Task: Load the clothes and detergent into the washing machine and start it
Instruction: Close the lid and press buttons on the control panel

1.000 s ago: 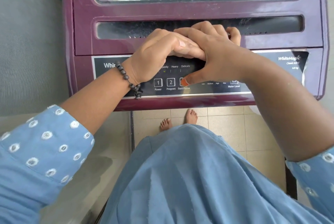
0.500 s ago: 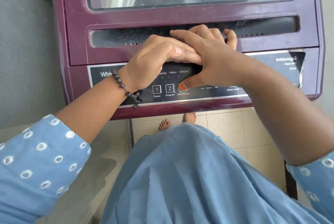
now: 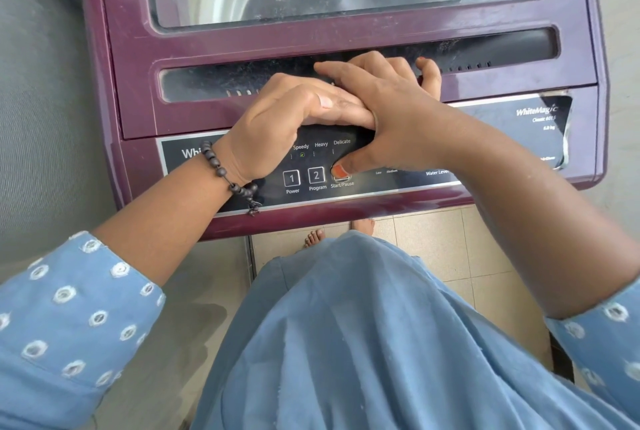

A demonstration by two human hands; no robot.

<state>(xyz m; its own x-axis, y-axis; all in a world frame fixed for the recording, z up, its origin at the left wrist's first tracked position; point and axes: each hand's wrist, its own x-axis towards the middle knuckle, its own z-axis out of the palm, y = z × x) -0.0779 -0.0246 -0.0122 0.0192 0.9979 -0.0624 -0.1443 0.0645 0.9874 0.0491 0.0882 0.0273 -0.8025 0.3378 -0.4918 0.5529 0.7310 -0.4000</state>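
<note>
Bare feet (image 3: 341, 232) on tiled floor (image 3: 433, 246). Maroon washing machine (image 3: 138, 48) straight ahead, lid shut. On its front control panel (image 3: 485, 124): right hand (image 3: 388, 110) open, thumb pressing Start/Pause button (image 3: 341, 177); left hand (image 3: 287, 117) loosely curled, tucked under the right, holding nothing.

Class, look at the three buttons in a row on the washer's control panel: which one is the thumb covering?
The Start/Pause button, rightmost of the three. The right hand's thumb lies on it, while the Power button and Program button stay uncovered.
</note>
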